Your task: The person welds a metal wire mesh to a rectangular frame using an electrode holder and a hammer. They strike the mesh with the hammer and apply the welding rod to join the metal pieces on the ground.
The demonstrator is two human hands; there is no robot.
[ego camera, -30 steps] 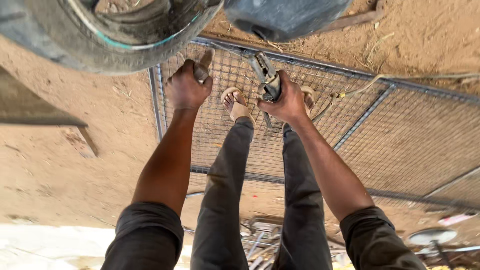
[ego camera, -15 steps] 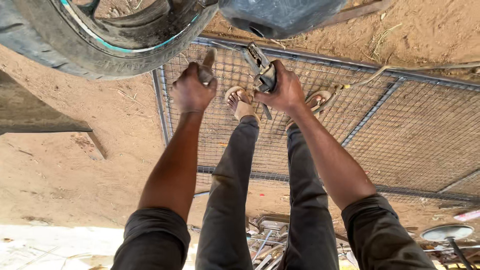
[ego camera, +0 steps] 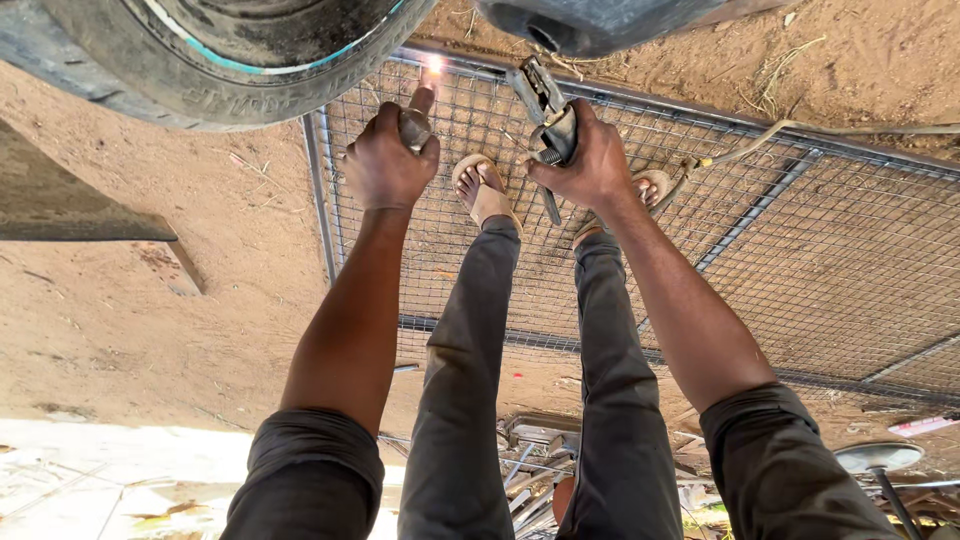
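1. Left hand [ego camera: 388, 160] gripped a short tool [ego camera: 417, 118], tip sparking at the wire-mesh panel's [ego camera: 800, 260] top frame edge.
2. Right hand [ego camera: 590, 160] clenched an electrode holder [ego camera: 545, 105].
3. Weld underway; finished joints unclear.

Grey grid-patterned wire mesh panel [ego camera: 800, 250], black tyre [ego camera: 200, 60] with teal stripe, tan sandals [ego camera: 485, 190]

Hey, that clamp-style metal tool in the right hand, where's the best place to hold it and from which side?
Probably by its handle end, as the right hand does now: fingers wrapped round the handles of the metal clamp tool, coming from the near side, toward the body. Its jaw end points away toward the frame bar of the wire mesh panel, so that end should stay free. The left hand holds a separate tool.
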